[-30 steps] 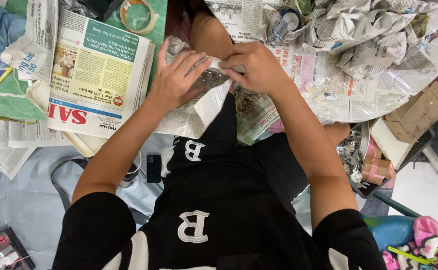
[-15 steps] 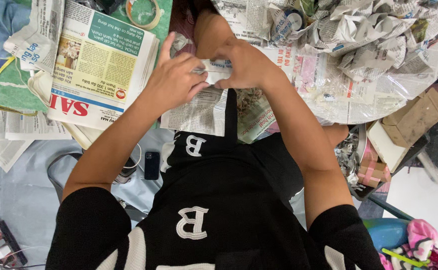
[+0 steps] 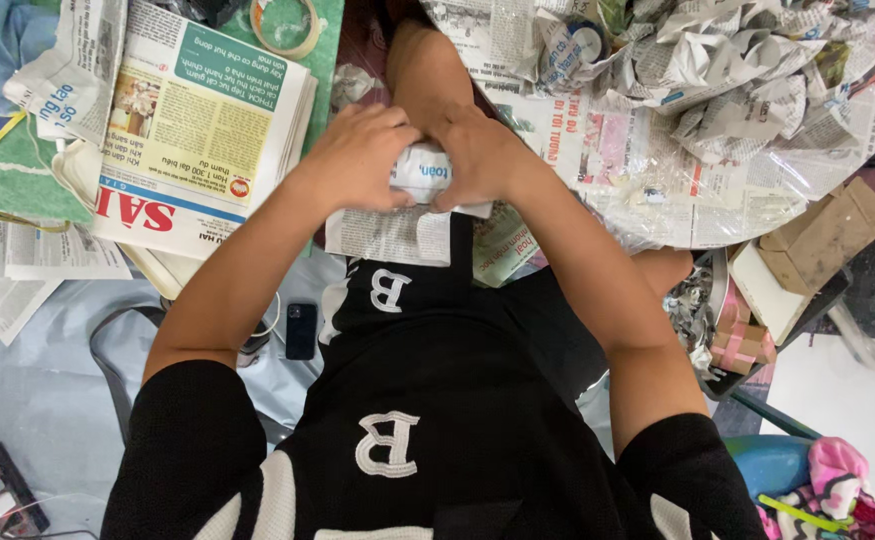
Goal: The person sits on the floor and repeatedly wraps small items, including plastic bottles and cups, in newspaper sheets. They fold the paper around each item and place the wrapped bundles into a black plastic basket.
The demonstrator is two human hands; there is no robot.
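The floor (image 3: 47,400), covered in a pale blue-grey sheet, takes up the lower left, and the person sits on it in a black shirt (image 3: 427,430) with white letters. Above, a broad spread of newsprint (image 3: 657,180) carries a heap of wrapped bundles (image 3: 747,80) along the top right. A folded newspaper stack (image 3: 197,130) lies at the upper left, partly on a green mat (image 3: 17,180). A brown cardboard box (image 3: 822,235) sits at the right edge of the spread, with a blue seat (image 3: 767,465) and a pink cloth (image 3: 842,490) in the lower right corner. In the middle both hands meet over the lap: the left hand (image 3: 357,160) and the right hand (image 3: 482,155) press from either side on a small paper-wrapped bundle (image 3: 422,170), fingers curled and clamped on it, the thumbs close together on top. What is inside the wrap cannot be made out. A loose newspaper sheet (image 3: 392,235) hangs below the bundle, touching the hands and draping onto the shirt. A tape roll (image 3: 282,25) lies on the mat at the top, just beside the stack. A dark phone (image 3: 300,330) rests on the floor near the left elbow, beside what may be a cup, mostly hidden by the arm.
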